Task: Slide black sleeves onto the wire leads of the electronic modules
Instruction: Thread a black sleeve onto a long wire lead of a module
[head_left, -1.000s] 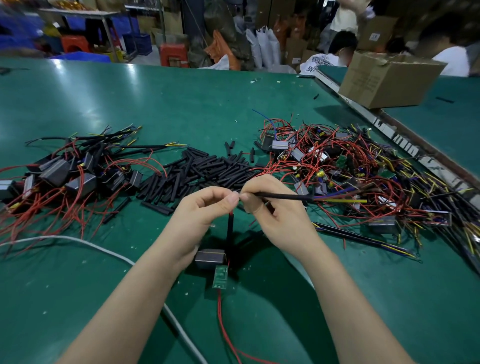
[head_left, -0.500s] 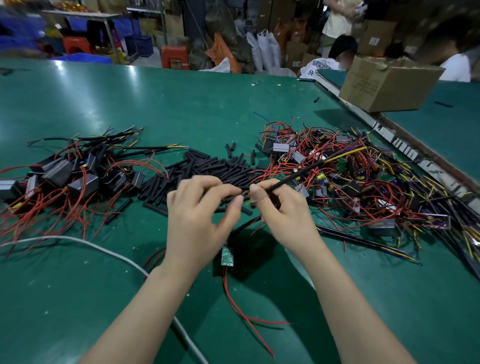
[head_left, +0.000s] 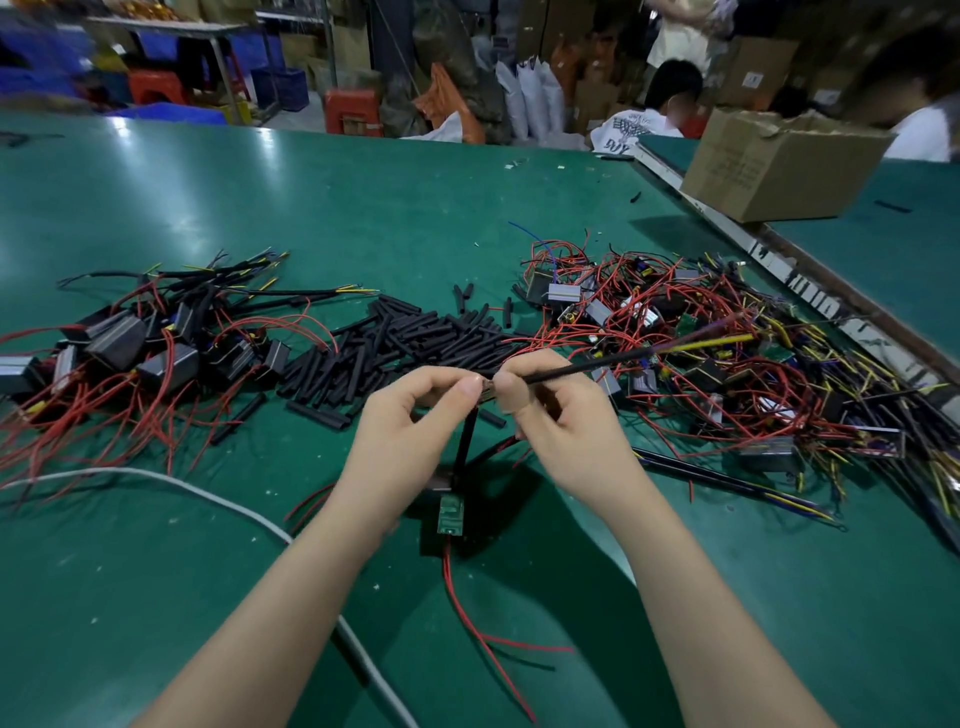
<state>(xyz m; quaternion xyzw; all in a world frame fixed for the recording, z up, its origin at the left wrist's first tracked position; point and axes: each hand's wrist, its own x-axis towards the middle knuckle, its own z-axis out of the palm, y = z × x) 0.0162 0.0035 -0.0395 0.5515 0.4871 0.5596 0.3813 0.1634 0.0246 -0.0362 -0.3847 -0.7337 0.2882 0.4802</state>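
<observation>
My left hand (head_left: 410, 431) and my right hand (head_left: 561, 421) meet thumb to thumb above the green table (head_left: 363, 208). My right hand pinches a black-sleeved lead (head_left: 587, 366) that runs up and right to bare yellow and purple wire ends (head_left: 711, 340). My left hand pinches the lead's near end by my right thumb. Below the hands hangs a module with a small green circuit board (head_left: 450, 514), a second black-sleeved lead (head_left: 466, 441) and red wires (head_left: 467, 618). Loose black sleeves (head_left: 395, 343) lie in a heap behind my hands.
Sleeved modules (head_left: 130, 343) with red wires are piled at the left. A tangle of unsleeved modules (head_left: 701, 353) fills the right. A white cable (head_left: 218, 499) crosses the near left. A cardboard box (head_left: 779, 166) stands at the back right, with people beyond it.
The module dropped back below my hands, hanging with its board visible. The sleeved lead in my right hand lowered to a flatter angle. My left fingers closed to a pinch at the lead's end.
</observation>
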